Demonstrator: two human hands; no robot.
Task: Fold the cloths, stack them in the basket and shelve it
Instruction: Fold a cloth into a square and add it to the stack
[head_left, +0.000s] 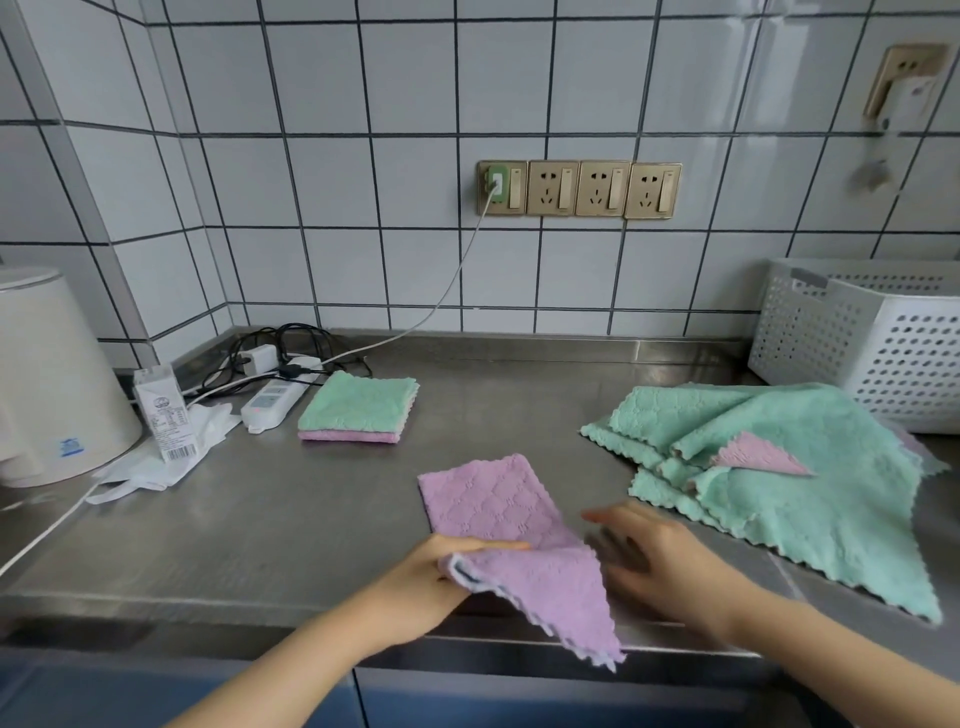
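A purple cloth (498, 506) lies partly folded on the steel counter near its front edge. My left hand (441, 577) pinches the cloth's near part, which is lifted and hangs over the edge. My right hand (660, 561) hovers flat and blurred just right of the cloth, fingers straight. A folded stack of a green cloth over a purple one (358, 408) sits at the back left. A loose pile of green cloths (800, 467) with a purple corner showing lies at the right. The white perforated basket (852, 338) stands behind that pile.
A cream kettle (57, 379), a small carton (163, 415), a crumpled white bag (156, 467) and a power strip (272, 397) with cables crowd the left back corner. Wall sockets (579, 188) sit on the tiled wall. The steel counter (260, 519) ends at a front lip.
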